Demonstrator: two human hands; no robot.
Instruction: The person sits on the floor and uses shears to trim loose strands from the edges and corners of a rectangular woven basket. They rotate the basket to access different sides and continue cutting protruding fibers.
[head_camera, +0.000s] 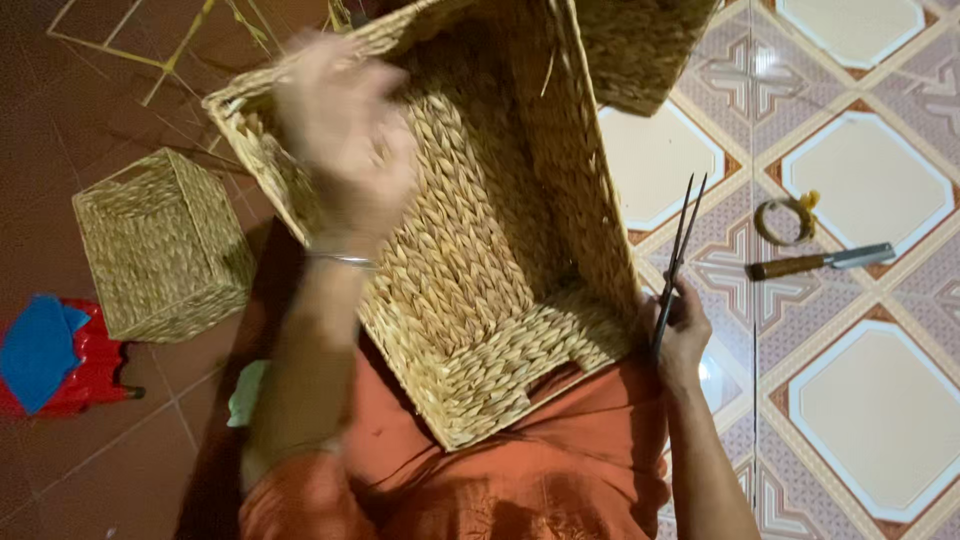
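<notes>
Centre frame, large rectangular woven straw basket (480, 250) tilted on an orange-clad lap; blurred left hand (345, 150) at its upper-left rim, grip impossible to tell. Right hand (680, 335) clenched on long dark scissors (675, 265), points up, just beside the wall. Risk: snagging weave, basket slipping.

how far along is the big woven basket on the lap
The large woven basket looks nearly complete: base and walls are fully plaited, rim closed. A loose straw end sticks out inside, so trimming seems left. The right hand holds long dark scissors; the blurred left hand is at the wall. A smaller finished basket sits on the floor.
</notes>
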